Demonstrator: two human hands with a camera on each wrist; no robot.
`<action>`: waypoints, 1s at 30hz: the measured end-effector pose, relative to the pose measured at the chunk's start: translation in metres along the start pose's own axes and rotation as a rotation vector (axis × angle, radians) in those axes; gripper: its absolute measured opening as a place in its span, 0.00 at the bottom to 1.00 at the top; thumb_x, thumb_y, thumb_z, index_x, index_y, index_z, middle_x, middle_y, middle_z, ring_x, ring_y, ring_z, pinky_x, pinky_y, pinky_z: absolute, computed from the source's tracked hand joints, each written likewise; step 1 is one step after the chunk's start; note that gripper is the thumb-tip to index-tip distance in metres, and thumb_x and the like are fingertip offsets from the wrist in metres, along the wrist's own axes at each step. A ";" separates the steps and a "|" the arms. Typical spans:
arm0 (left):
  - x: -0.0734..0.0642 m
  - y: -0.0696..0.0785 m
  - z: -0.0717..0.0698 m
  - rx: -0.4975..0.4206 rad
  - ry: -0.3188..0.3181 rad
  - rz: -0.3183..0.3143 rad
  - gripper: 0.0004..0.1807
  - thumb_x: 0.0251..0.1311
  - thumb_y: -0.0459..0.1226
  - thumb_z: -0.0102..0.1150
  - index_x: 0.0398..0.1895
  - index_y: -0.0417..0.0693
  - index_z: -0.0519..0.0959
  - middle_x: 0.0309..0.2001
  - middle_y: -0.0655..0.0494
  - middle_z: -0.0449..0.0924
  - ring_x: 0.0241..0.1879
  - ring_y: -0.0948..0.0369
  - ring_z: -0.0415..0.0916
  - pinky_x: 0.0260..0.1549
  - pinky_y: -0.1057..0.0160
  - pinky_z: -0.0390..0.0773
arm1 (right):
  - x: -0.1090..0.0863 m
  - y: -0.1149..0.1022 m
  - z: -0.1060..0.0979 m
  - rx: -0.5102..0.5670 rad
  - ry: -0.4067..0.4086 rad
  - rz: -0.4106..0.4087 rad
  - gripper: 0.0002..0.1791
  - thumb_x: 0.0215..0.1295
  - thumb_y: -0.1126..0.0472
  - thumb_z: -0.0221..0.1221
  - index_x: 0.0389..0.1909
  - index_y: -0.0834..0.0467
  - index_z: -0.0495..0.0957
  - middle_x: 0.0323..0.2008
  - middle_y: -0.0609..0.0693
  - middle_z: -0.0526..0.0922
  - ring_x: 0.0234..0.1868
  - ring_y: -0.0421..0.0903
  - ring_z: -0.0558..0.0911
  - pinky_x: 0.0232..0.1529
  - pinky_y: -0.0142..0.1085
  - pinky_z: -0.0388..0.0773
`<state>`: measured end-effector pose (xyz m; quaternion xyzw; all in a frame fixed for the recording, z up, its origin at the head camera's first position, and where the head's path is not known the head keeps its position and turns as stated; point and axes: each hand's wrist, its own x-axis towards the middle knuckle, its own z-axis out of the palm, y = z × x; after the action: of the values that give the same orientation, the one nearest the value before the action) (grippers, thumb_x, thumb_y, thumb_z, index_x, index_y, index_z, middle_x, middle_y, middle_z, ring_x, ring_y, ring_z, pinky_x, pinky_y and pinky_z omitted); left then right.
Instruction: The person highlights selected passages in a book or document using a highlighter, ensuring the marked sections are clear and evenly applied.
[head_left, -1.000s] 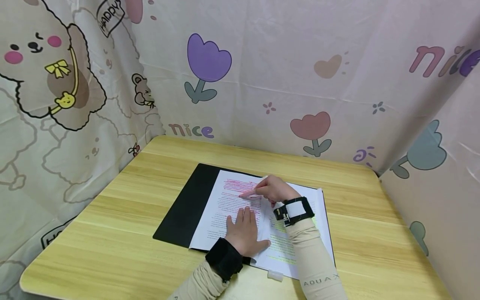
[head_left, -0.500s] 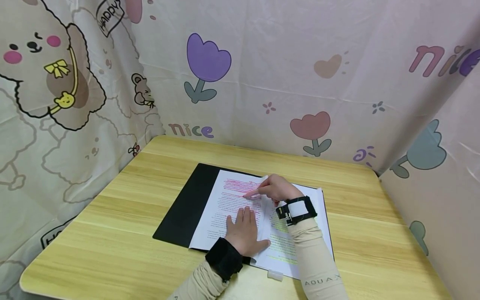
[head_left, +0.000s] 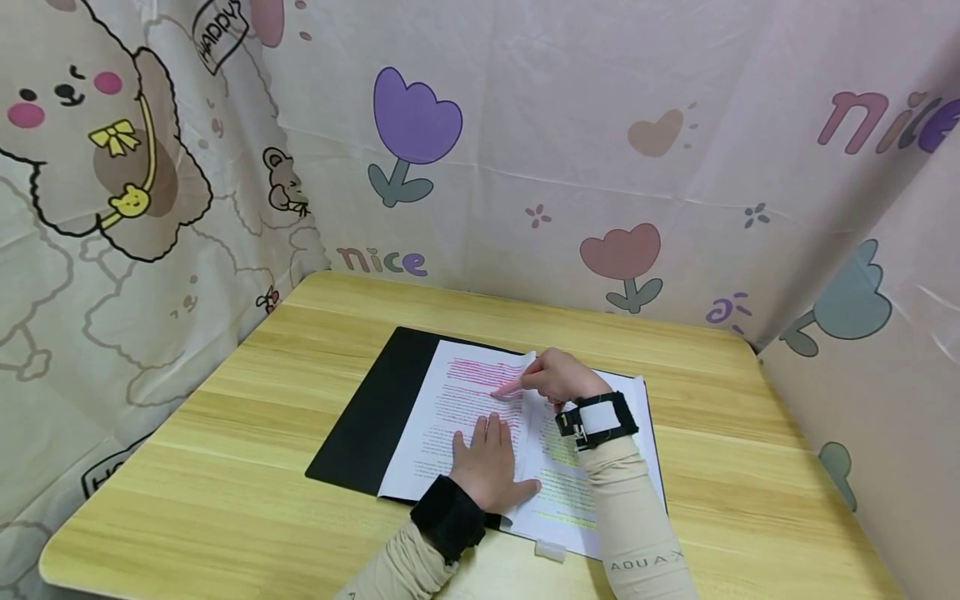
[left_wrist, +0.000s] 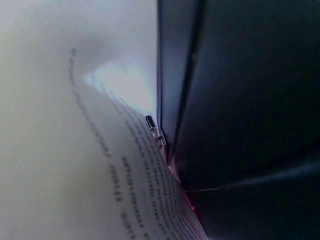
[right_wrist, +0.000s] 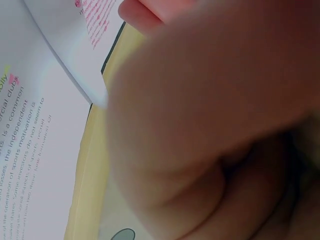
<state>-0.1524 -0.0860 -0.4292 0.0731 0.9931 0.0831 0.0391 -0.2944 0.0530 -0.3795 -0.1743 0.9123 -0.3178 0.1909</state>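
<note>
A black folder (head_left: 367,400) lies open with printed pages in it. My left hand (head_left: 487,471) rests flat on the lower part of the left page (head_left: 423,433), fingers spread and thumb out toward the fold. My right hand (head_left: 562,377) pinches a slim pink highlighter (head_left: 507,388), its tip at a line in the page's upper half. Pink strokes run along several lines there. Yellow marks show on the right page (head_left: 573,487), partly covered by my right forearm. In the right wrist view, curled fingers (right_wrist: 200,100) fill most of the picture.
The folder lies on a light wooden table (head_left: 225,467). A small whitish, translucent piece (head_left: 551,550) sits at the folder's near edge. Patterned curtains (head_left: 517,150) hang behind the table and along both sides. Black straps (head_left: 450,518) circle both wrists.
My right hand has slid a little to the right with the highlighter, its tip travelling along the line of text. The left hand has kept its place on the page.
</note>
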 end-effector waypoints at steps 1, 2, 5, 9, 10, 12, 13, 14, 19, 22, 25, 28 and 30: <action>0.000 0.000 0.000 -0.001 -0.002 -0.001 0.55 0.59 0.68 0.61 0.75 0.34 0.65 0.76 0.38 0.63 0.75 0.44 0.60 0.66 0.35 0.63 | 0.000 0.000 0.000 -0.006 0.001 0.001 0.11 0.70 0.59 0.62 0.44 0.58 0.91 0.16 0.45 0.66 0.14 0.41 0.67 0.18 0.32 0.73; 0.000 0.000 0.000 0.000 -0.004 -0.001 0.55 0.59 0.68 0.61 0.75 0.34 0.65 0.76 0.38 0.63 0.75 0.44 0.60 0.66 0.35 0.63 | 0.000 0.000 -0.001 -0.010 0.002 0.003 0.11 0.70 0.59 0.62 0.43 0.58 0.91 0.15 0.45 0.66 0.14 0.41 0.67 0.18 0.32 0.74; 0.001 0.000 0.000 0.005 -0.010 -0.002 0.55 0.59 0.68 0.61 0.76 0.34 0.65 0.76 0.38 0.62 0.76 0.44 0.60 0.67 0.35 0.63 | -0.001 0.000 -0.002 -0.025 0.004 0.014 0.10 0.70 0.58 0.62 0.42 0.57 0.91 0.16 0.45 0.67 0.14 0.41 0.67 0.18 0.32 0.74; 0.001 0.000 0.000 0.015 -0.012 -0.003 0.56 0.59 0.69 0.60 0.76 0.34 0.64 0.76 0.38 0.62 0.76 0.45 0.59 0.67 0.35 0.63 | -0.002 0.000 -0.004 -0.045 0.010 0.018 0.10 0.71 0.58 0.62 0.39 0.56 0.92 0.22 0.46 0.70 0.15 0.41 0.67 0.19 0.34 0.73; 0.001 0.001 0.000 0.016 -0.012 -0.003 0.56 0.59 0.69 0.60 0.76 0.34 0.64 0.76 0.38 0.62 0.76 0.45 0.59 0.67 0.35 0.63 | -0.002 0.000 -0.005 -0.045 0.009 0.021 0.10 0.71 0.57 0.63 0.39 0.56 0.92 0.23 0.47 0.69 0.15 0.42 0.66 0.19 0.34 0.73; 0.001 0.001 -0.001 0.013 -0.013 -0.003 0.56 0.59 0.69 0.60 0.76 0.34 0.64 0.76 0.38 0.62 0.76 0.45 0.59 0.67 0.35 0.63 | -0.001 0.000 -0.005 -0.054 0.014 0.017 0.10 0.70 0.58 0.62 0.38 0.56 0.92 0.24 0.47 0.69 0.15 0.42 0.66 0.19 0.35 0.72; 0.001 0.001 -0.001 0.009 -0.014 -0.004 0.56 0.59 0.68 0.61 0.76 0.34 0.64 0.76 0.38 0.62 0.76 0.45 0.59 0.67 0.35 0.63 | -0.001 0.000 -0.006 -0.056 0.014 0.017 0.10 0.70 0.58 0.62 0.37 0.56 0.92 0.24 0.46 0.69 0.15 0.42 0.66 0.18 0.34 0.71; 0.001 0.001 -0.001 0.005 -0.015 -0.004 0.56 0.59 0.68 0.61 0.76 0.34 0.64 0.76 0.38 0.62 0.76 0.45 0.59 0.67 0.35 0.63 | -0.001 0.000 -0.006 -0.060 0.014 0.015 0.10 0.70 0.58 0.62 0.37 0.57 0.91 0.23 0.47 0.69 0.15 0.42 0.66 0.18 0.34 0.71; 0.000 0.001 -0.002 -0.006 -0.023 -0.008 0.55 0.59 0.68 0.61 0.76 0.34 0.64 0.76 0.39 0.62 0.76 0.44 0.59 0.67 0.35 0.63 | -0.002 -0.001 -0.007 -0.067 0.016 0.030 0.10 0.68 0.56 0.66 0.38 0.57 0.92 0.27 0.51 0.77 0.16 0.42 0.64 0.17 0.32 0.67; 0.001 0.001 -0.002 -0.006 -0.030 -0.011 0.55 0.60 0.68 0.61 0.76 0.35 0.64 0.77 0.39 0.62 0.76 0.45 0.59 0.67 0.35 0.63 | -0.002 -0.003 -0.008 -0.073 0.016 0.030 0.10 0.66 0.53 0.69 0.37 0.57 0.92 0.34 0.53 0.82 0.16 0.43 0.64 0.17 0.32 0.65; 0.001 0.002 -0.001 -0.006 -0.031 -0.011 0.55 0.60 0.68 0.61 0.76 0.35 0.64 0.77 0.39 0.62 0.76 0.45 0.59 0.68 0.35 0.62 | -0.002 -0.004 -0.009 -0.093 0.008 0.017 0.10 0.67 0.55 0.68 0.36 0.58 0.91 0.28 0.50 0.78 0.16 0.42 0.65 0.17 0.32 0.66; 0.001 0.001 -0.001 -0.002 -0.028 -0.011 0.56 0.59 0.68 0.61 0.76 0.35 0.64 0.77 0.39 0.62 0.76 0.45 0.59 0.67 0.35 0.62 | -0.001 -0.008 -0.011 -0.126 0.003 0.006 0.10 0.67 0.57 0.67 0.36 0.59 0.91 0.22 0.47 0.71 0.16 0.41 0.65 0.17 0.31 0.66; 0.001 0.001 -0.001 0.000 -0.022 -0.011 0.56 0.59 0.68 0.61 0.76 0.35 0.64 0.76 0.39 0.62 0.76 0.45 0.59 0.67 0.35 0.63 | -0.001 -0.010 -0.012 -0.146 0.001 0.007 0.10 0.67 0.58 0.66 0.36 0.60 0.91 0.21 0.47 0.71 0.16 0.41 0.66 0.17 0.31 0.67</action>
<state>-0.1530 -0.0848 -0.4280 0.0683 0.9930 0.0818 0.0503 -0.2972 0.0526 -0.3638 -0.1846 0.9336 -0.2501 0.1782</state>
